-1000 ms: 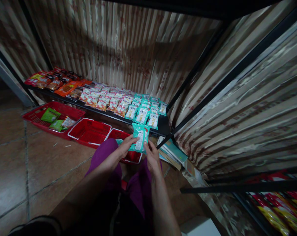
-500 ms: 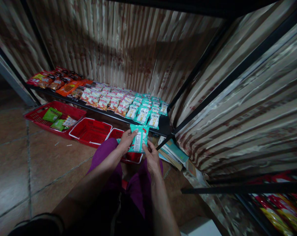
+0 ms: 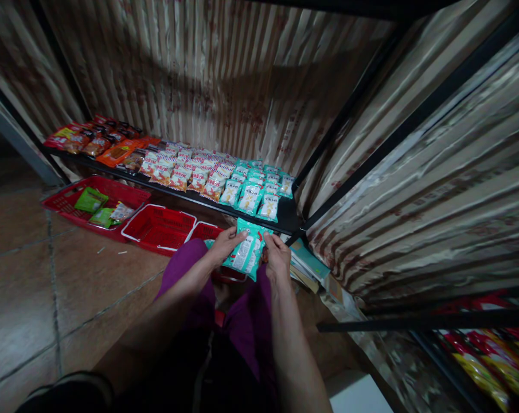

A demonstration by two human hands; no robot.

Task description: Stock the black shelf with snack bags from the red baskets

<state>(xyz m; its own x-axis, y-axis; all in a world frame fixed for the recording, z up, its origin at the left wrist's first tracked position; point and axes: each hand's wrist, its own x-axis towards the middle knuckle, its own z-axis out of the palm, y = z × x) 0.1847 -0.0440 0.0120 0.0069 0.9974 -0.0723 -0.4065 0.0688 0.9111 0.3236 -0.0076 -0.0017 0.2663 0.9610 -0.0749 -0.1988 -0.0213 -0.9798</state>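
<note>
A teal snack bag (image 3: 246, 252) is held between my two hands, its printed back with a white label facing up. My left hand (image 3: 222, 246) pinches its left edge, thumb on top. At the upper right corner, my right hand (image 3: 277, 252) grips it with closed fingers. The bag hangs above a red basket (image 3: 205, 231) in front of my knees, hiding part of it. Just beyond, rows of matching teal snack bags (image 3: 248, 198) lie on the black shelf (image 3: 286, 218), front sides up.
White-and-orange snack bags (image 3: 179, 178) and red and orange packets (image 3: 98, 146) fill the shelf leftward. Below stand a red basket with a white rim (image 3: 159, 228) and a red basket (image 3: 55, 201) holding green packets. Books (image 3: 308, 261) lie under the shelf's right end; a black post (image 3: 328, 209) rises there.
Both hands have shifted slightly right with the teal bag. The bag has turned from nearly upright to tilted, and my right hand now grips higher, at its upper corner.
</note>
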